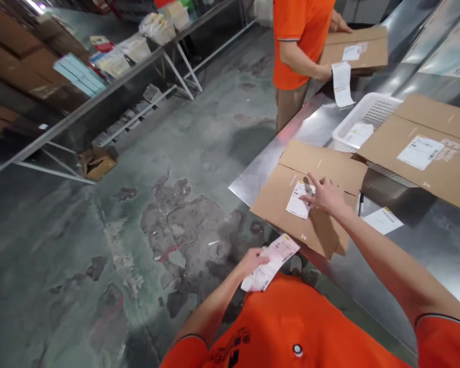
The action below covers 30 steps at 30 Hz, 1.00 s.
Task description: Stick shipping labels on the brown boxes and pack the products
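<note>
My left hand (pixel 252 263) is closed around a strip of white shipping labels (pixel 274 259), held low in front of my orange shirt near the table edge. My right hand (pixel 325 195) rests with fingers spread over a flat cardboard box (pixel 322 161) on the metal table. Its fingertips touch a white shipping label (pixel 299 207) lying on that cardboard. Just right of the box are a dark pen (pixel 361 204) and a loose label sheet (pixel 383 220).
A white plastic basket (pixel 343 128) holds papers, with another labelled flat box (pixel 456 153) over it. Beyond, a co-worker in orange (pixel 301 41) holds labels (pixel 342 84) and a box (pixel 371 46). Across the worn floor stands a long bench (pixel 99 99) with bins.
</note>
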Available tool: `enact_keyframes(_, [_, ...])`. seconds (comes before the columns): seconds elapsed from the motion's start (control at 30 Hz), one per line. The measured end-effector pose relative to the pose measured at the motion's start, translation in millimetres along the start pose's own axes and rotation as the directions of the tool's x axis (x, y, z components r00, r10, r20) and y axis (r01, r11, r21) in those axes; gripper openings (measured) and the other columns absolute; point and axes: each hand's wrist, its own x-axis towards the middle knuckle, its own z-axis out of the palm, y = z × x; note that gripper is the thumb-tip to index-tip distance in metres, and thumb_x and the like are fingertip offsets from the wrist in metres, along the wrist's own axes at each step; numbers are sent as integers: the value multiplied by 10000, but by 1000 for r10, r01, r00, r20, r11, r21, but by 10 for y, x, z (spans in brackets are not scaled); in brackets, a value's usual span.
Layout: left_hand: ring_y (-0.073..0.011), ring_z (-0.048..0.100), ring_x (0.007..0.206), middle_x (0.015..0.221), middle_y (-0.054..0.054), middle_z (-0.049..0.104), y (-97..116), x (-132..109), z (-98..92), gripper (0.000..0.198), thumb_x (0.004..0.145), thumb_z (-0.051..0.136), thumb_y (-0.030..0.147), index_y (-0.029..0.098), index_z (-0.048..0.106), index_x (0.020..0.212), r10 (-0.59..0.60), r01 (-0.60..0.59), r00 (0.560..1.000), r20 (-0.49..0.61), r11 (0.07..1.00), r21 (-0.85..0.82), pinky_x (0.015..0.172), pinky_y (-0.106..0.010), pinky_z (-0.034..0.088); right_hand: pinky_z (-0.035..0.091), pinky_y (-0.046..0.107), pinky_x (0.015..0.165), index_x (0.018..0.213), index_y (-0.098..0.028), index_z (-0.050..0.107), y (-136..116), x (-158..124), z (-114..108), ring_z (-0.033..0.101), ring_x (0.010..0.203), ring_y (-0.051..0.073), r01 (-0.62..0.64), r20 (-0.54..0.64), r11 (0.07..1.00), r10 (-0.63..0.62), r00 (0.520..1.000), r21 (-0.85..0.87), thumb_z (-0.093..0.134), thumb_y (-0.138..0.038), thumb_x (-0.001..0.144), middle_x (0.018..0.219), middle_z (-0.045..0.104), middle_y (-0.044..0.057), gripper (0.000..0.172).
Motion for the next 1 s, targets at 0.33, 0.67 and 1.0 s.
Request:
enact_keyframes(0.33, [-288,629,1177,1297,-128,684,971,250,-373,260,712,745,357,161,787,878,382,-386,902,-203,922,19,925,-320,485,172,651,1172,1475,-86,401,-604,-236,568,245,1479,401,79,-123,987,-62,991,143,396,-457,958,1565,360,231,636])
enact_keyframes(0.67, [-355,401,1448,1560,-186,428,908,262,-256,281,711,716,402,142,775,798,400,-357,903,-156,901,247,1185,-418,298,347,581,1111,1293,-22,520,428,-1381,498,450,1325,423,-400,-87,828,467,880,394,434,-457,892,1338,546,297,597])
enact_keyframes(1.0, [-243,678,726,768,-81,737,709,-737,316,520,627,750,616,128,732,805,167,-166,962,-218,986,25,660,-319,525,561,402,919,1507,-198,398,917,-1759,-310,667,1088,271,-83,-98,306,532,841,948,686,-510,809,1295,658,108,817])
